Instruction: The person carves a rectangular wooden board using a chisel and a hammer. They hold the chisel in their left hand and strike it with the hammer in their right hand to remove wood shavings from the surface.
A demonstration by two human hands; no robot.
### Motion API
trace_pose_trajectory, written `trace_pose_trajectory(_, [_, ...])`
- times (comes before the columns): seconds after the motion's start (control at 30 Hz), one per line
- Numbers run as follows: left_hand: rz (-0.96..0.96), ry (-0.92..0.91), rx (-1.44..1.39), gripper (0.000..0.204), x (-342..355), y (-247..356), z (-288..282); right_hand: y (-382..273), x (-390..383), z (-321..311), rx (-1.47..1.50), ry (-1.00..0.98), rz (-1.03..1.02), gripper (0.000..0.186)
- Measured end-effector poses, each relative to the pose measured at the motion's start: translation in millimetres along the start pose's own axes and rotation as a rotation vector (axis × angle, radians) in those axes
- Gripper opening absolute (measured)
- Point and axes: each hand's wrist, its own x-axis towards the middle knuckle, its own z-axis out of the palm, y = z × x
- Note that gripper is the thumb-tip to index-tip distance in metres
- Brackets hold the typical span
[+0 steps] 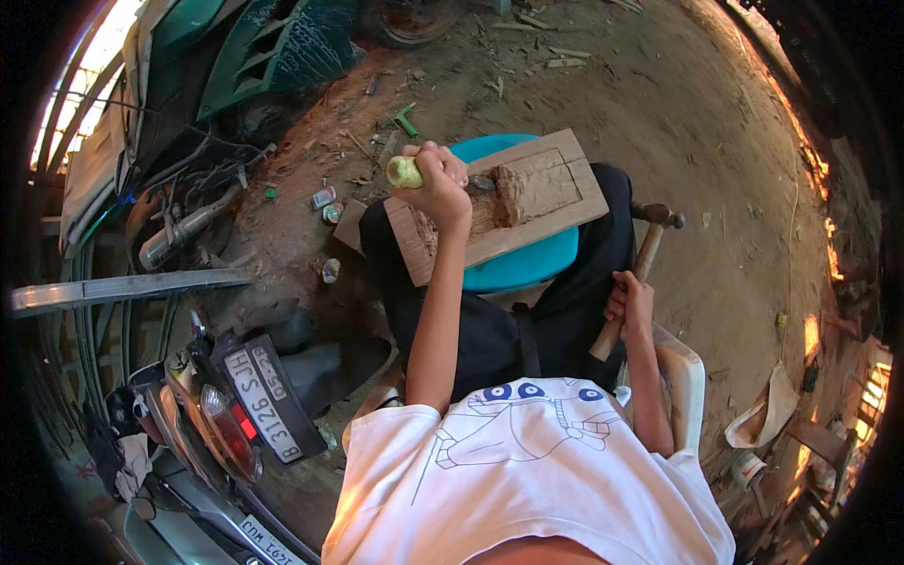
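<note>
Gripping hammer (pixel 648 250), lettered plate (pixel 274 401) at left

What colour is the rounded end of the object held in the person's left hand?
Pale yellow-green; the rounded end shows best in the head view.

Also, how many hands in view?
2. Left hand, at the board's left end, gripping a pale green rounded object; right hand, to the board's lower right, gripping the hammer. No others show.
</note>
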Motion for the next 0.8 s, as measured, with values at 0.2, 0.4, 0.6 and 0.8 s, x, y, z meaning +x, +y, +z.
trace_pose_trajectory(0.2, [0.013, 0.02, -0.034, 0.021, -1, -6, -3, -10, -39, 20, 0.018, -0.025, -0.27, 0.015])
trace_pose_trajectory(0.4, [0.0, 0.036, -0.028, 0.022, 3, -3, 0, -75, -122, 71, -0.04, -0.341, -0.524, 0.017])
trace_pose_trajectory(0.6, [0.023, 0.009, -0.02, 0.018, 5, -9, 0, -120, -152, 110, -0.381, -0.46, -0.799, 0.022])
trace_pose_trajectory(0.8, [-0.115, 0.094, -0.037, 0.022, 17, -13, -5, -165, -178, 131, -0.792, -0.617, -0.647, 0.025])
